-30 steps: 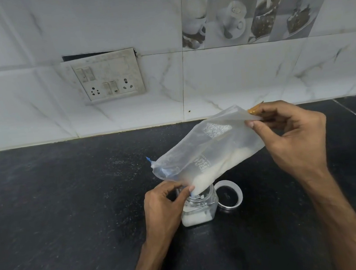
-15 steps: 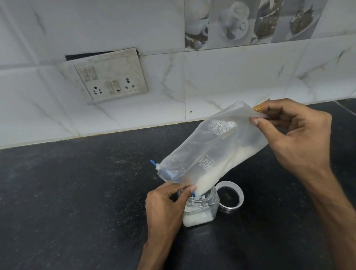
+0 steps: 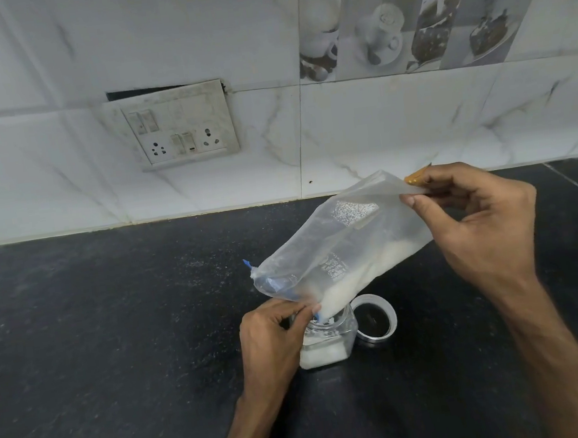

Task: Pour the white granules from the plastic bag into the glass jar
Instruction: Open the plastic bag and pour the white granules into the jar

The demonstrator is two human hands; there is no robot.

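Note:
A clear plastic bag (image 3: 342, 245) is tilted down to the left, its mouth over a small glass jar (image 3: 328, 346) on the black counter. White granules (image 3: 354, 280) lie along the bag's lower side and run into the jar, whose bottom holds a white layer. My left hand (image 3: 270, 342) pinches the bag's mouth at the jar's rim and hides the jar's left side. My right hand (image 3: 479, 226) holds the bag's raised far end, up and to the right.
A round lid (image 3: 375, 316) lies just right of the jar. Fine white dust speckles the black counter (image 3: 111, 334). A tiled wall with a switch and socket plate (image 3: 176, 127) rises behind the counter.
Both hands and the bag keep about the same pose. The white layer in the jar looks slightly deeper.

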